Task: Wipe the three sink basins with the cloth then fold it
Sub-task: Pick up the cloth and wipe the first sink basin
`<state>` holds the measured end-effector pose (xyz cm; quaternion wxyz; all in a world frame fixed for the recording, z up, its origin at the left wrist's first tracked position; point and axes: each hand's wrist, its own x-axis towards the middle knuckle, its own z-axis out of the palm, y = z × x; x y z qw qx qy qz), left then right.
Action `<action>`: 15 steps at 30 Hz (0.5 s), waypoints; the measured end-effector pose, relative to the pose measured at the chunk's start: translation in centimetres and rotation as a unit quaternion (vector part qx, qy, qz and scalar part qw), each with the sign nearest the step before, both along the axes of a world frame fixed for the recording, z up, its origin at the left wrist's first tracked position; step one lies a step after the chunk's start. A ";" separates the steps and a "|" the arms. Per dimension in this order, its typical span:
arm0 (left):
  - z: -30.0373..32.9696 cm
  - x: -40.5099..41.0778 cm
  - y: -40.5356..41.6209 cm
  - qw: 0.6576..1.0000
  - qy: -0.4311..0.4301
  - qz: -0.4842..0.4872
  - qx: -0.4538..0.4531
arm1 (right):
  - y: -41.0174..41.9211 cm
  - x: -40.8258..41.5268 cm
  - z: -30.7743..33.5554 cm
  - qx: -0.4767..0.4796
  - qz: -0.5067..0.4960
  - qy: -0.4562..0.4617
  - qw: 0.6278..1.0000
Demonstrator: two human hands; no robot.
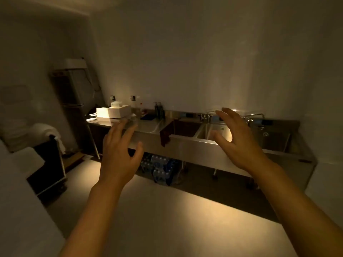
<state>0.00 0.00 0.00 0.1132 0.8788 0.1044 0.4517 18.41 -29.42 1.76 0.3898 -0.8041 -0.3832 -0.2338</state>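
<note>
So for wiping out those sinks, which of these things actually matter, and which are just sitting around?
For the job:
- dark cloth draped over the left basin's front edge
- left basin
- middle basin
- right basin
- left hand and right hand, both empty

Just lying about:
- white box on the counter
- dark pump bottles
- bottled water packs underneath

A long sink unit (194, 145) is standing against the far wall. Three basins are sitting side by side in its right part: left basin (185, 127), middle basin (213, 132), right basin (271, 140). A cloth (165, 135) is hanging over the front rim of the left basin, at its left corner. Taps (207, 115) are rising behind the basins. On the counter to the left, a box (115, 112) is sitting, with bottles (159, 110) to its right. Packs of water bottles (159, 168) are lying on the floor beneath the unit. A cart (48, 164) is standing at far left. Two raised hands, the left hand (118, 156) and the right hand (239, 141), are hovering in front, well apart from the unit.
</note>
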 end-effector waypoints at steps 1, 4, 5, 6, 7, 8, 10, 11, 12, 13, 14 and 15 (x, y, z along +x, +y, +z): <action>0.0 0.9 1.2 1.000 0.000 -0.006 -0.010 | 0.9 0.4 0.2 0.001 -0.007 -0.006 1.000; 0.3 3.7 4.4 0.999 0.009 -0.017 -0.028 | 3.5 2.1 0.1 -0.009 -0.032 0.002 0.999; 0.4 4.6 5.4 0.999 0.007 -0.026 -0.028 | 4.5 2.7 0.0 -0.007 -0.034 0.002 0.999; 0.5 5.4 6.2 0.999 0.004 -0.035 -0.024 | 5.4 3.3 -0.1 -0.006 -0.037 0.002 0.999; 0.5 6.1 7.2 0.999 0.001 -0.043 -0.020 | 6.3 3.8 -0.2 -0.006 -0.040 0.001 0.999; 0.7 6.7 8.3 0.999 -0.001 -0.050 -0.020 | 7.1 4.3 -0.1 -0.005 -0.041 0.004 0.999; 1.0 7.7 10.0 0.998 0.003 -0.054 -0.023 | 8.9 5.1 -0.1 -0.007 -0.051 0.000 0.999; 1.1 8.2 10.9 0.998 0.005 -0.056 -0.027 | 9.7 5.5 0.0 -0.007 -0.054 0.000 0.999; 1.1 8.7 11.7 0.998 0.006 -0.060 -0.030 | 10.5 5.7 0.2 -0.007 -0.055 -0.001 0.998; 1.2 9.1 12.5 0.998 0.004 -0.062 -0.029 | 11.2 6.0 0.3 -0.006 -0.057 0.000 0.998; 1.2 9.5 13.2 0.998 0.002 -0.065 -0.026 | 11.8 6.2 0.4 -0.007 -0.060 0.000 0.998; 1.3 10.0 13.9 0.997 0.001 -0.070 -0.024 | 12.4 6.5 0.5 -0.007 -0.063 0.000 0.998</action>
